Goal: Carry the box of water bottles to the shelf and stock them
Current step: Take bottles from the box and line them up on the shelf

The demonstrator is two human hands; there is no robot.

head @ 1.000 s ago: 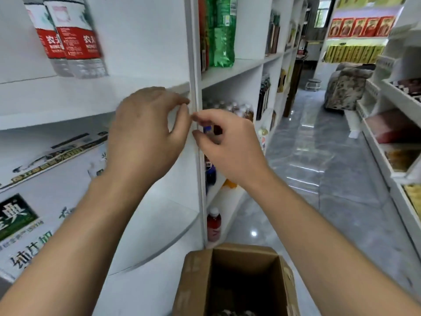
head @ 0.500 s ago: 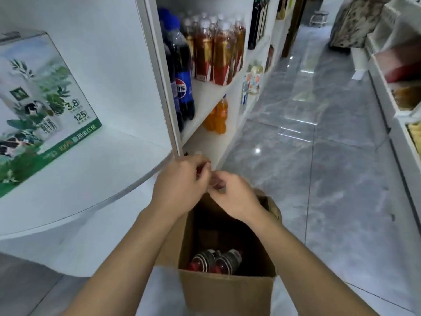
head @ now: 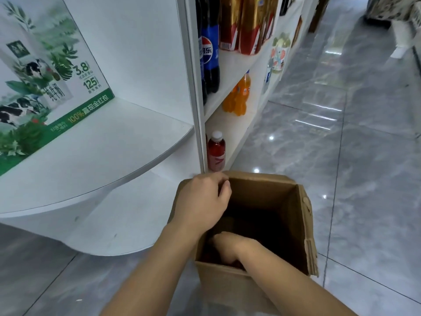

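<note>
An open brown cardboard box (head: 303, 224) stands on the grey floor, close against the foot of the white shelf unit (head: 196, 92). My left hand (head: 202, 201) lies over the box's left rim with its fingers curled around the edge. My right hand (head: 230, 245) reaches deep into the dark inside of the box, by its near wall. Its fingers are hidden in shadow, so I cannot tell whether they hold anything. No bottles show inside the box from here.
A curved white shelf (head: 109, 160) at left bears a green-and-white milk carton case (head: 45, 83). Cola bottles (head: 208, 49), red-gold bottles (head: 246, 21), orange soda (head: 238, 96) and a red drink bottle (head: 216, 151) fill the shelves ahead. Glossy grey floor (head: 341, 144) stretches right.
The view has tipped down from the upper shelves to the box. My hands parted: the right one sank into the box, the left settled on its left rim.
</note>
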